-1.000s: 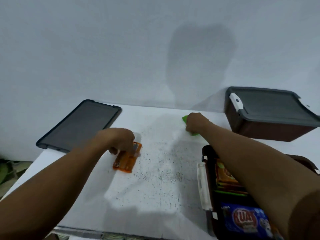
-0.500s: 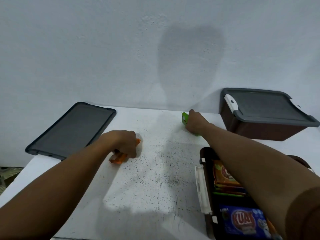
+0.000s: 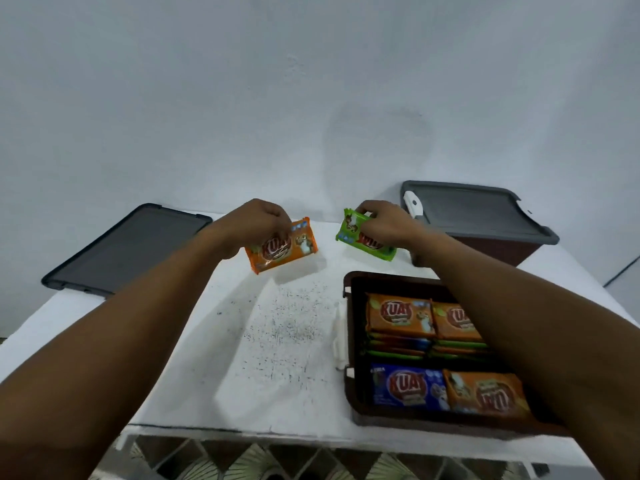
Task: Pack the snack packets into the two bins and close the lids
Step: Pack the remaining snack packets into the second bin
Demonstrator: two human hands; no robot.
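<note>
My left hand [image 3: 258,221] grips an orange snack packet [image 3: 282,249] by its top edge and holds it above the white table [image 3: 277,341]. My right hand [image 3: 384,221] pinches a green snack packet [image 3: 360,237], also lifted off the table. In front of my right forearm stands an open brown bin [image 3: 349,341] filled with orange, green and blue packets [image 3: 408,386]. A second brown bin [image 3: 491,251] sits at the back right under a shut grey lid [image 3: 474,209].
A loose grey lid [image 3: 128,247] lies flat at the back left of the table. A white wall rises right behind the table. The table's front edge runs along the bottom, with patterned floor below it.
Both hands have lifted their packets off the table and drawn them back toward me. The camera has tilted down, showing more of the open bin.
</note>
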